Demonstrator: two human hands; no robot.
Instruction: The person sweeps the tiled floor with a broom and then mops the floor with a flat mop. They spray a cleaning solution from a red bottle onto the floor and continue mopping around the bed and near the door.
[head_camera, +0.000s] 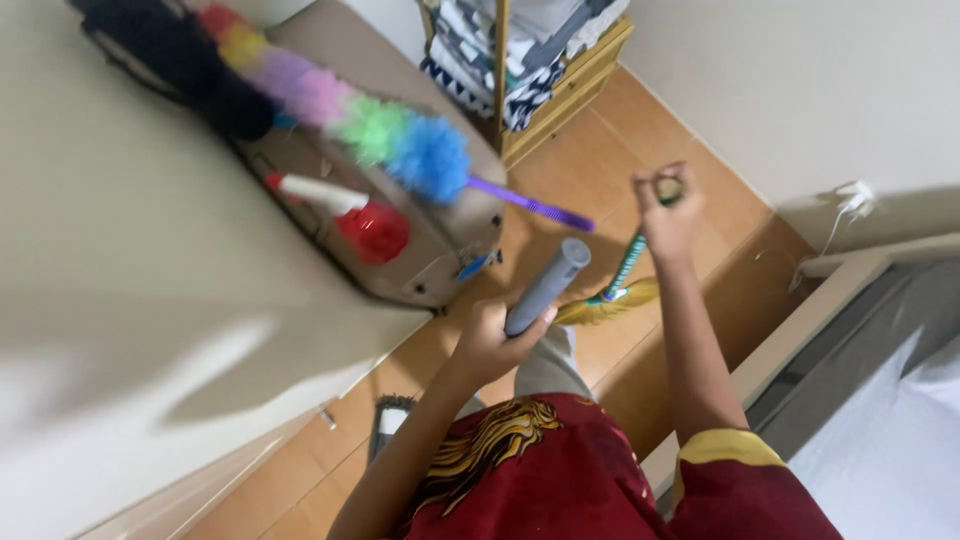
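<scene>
1. The left hand (492, 335) was closed around the lower end of a grey handle (547, 285), fingers wrapped fully about it. The handle's long axis ran up and away from the hand, tilted toward the right of the view, its free end pointing at the suitcase's near corner.

2. The right hand (668, 215) was raised higher and further out, shut on the top of a green-and-white striped broom stick (625, 268). That stick slanted down and to the left, ending in yellow bristles (608, 308) on the tiled floor (620, 130).

3. The bristles lay just beside the grey handle's lower part, so the left hand was the nearer of the two to the broom head; whether handle and bristles touched was hard to tell through the motion blur.

4. On the brown suitcase (440, 240), to the left of both hands, lay a rainbow-coloured duster (375, 125) with a purple handle, and a white spray bottle with a red cap (345, 210). Both were well apart from either hand.

5. A wooden shelf of folded cloth (520, 60) stood beyond, against the wall.
</scene>
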